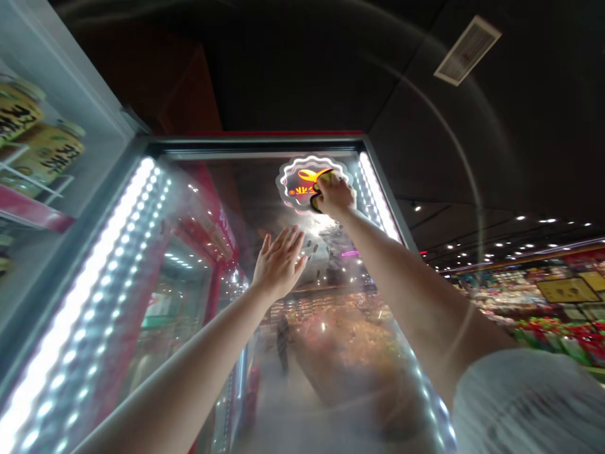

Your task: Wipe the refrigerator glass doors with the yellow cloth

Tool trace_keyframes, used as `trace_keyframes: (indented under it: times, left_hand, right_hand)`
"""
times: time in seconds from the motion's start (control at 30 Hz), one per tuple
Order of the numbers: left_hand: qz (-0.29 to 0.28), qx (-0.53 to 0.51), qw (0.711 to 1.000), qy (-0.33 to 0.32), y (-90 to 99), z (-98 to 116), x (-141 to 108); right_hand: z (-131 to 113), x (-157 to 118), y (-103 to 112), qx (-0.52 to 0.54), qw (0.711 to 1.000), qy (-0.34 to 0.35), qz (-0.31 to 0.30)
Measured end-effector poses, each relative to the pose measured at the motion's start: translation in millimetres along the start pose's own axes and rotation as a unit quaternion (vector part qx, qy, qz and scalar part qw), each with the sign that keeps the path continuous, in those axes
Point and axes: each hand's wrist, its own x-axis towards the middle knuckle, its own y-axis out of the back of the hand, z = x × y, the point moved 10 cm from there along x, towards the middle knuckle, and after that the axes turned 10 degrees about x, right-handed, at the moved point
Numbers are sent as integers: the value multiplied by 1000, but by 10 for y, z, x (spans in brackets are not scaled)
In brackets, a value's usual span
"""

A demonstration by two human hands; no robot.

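My right hand [339,197] reaches up and presses a yellow cloth with a dark edge [325,181] to the inner side of a glass door [350,384], with its fingers closed over the cloth. Behind that hand glows a scalloped sign with orange marks [289,181], partly covered by the cloth and the fingers. Lower and to the left, my left hand [278,263] is stretched out flat, palm toward the glass; whether it touches the pane I cannot tell. It holds nothing.
A bright LED strip [97,252] runs down the door's left side, another [378,195] down its right. Jars [50,151] stand on a wire-fronted shelf at the left. Shop displays with red and green goods [562,334] lie beyond the door at the right.
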Motion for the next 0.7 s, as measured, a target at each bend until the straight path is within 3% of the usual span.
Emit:
trace_keyframes:
  times: [0.1,0.13,0.2,0.27,0.33,0.4,0.5,0.57,0.63,0.7]
  left_hand:
    - [2,0,1000,11,16,-37,-9]
    - [2,2,1000,19,14,-64,-22]
    - [1,5,999,35,-3,-133,-62]
    - [-1,9,999,41,-21,-187,-108]
    - [-1,15,999,37,-31,-218,-146]
    - [-1,21,999,38,-32,-248,-173]
    - [0,27,998,55,-28,-314,-208]
    - [5,30,998,63,-20,-357,-238]
    - [7,32,997,68,-20,-411,-274]
    - [4,36,997,74,-31,-491,-318]
  right_hand:
    - [-478,-430,-139,42,987,155,-30]
    - [-497,-608,-128,56,979,192,-34]
    - [-296,-851,-58,69,974,212,-36]
    - [96,-854,43,59,984,168,-17]
    - [486,-649,119,41,996,74,18]
    - [628,-378,125,31,998,-6,48]
    - [264,-93,10,37,997,-24,57]
    - [-217,-109,-107,57,996,54,35]
    - [-644,-332,-193,81,982,171,3]
    - [-802,-642,-221,97,961,257,-25]
